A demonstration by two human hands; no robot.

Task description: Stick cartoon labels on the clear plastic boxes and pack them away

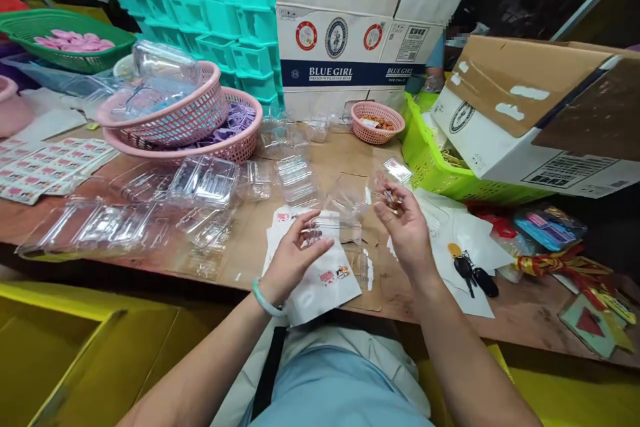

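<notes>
- The clear box (345, 230) lies in front of me over the printed papers (327, 273), at the fingertips of my left hand; through its clear walls I make out no filling, so I judge this one unfinished.
- My left hand (287, 260) stands wide, thumb and fingers parted at the end of that box — I cannot tell whether they press on it.
- My right hand (407, 233) is narrow, fingertips pinched on small brown pieces (393, 197), apart from the box; too blurred from here to count.
- Just beyond the right hand sits a box with a pale insert (397, 170), perhaps further along; I cannot tell if it is finished.
- More stock waits up the table: the small pink basket (365, 132) holds brown bits (384, 123), so I doubt supply is short.
- To the left, stacked clear boxes (205, 180) look unfilled, which suggests much of the work is left.
- Behind them, one pink basket (195, 117) with clear plastic rests on a wider pink basket (253, 140) of purple strips (240, 119).
- Farthest left, the green basket (20, 27) holds pink pieces (75, 40) — none seen in the clear box.
</notes>
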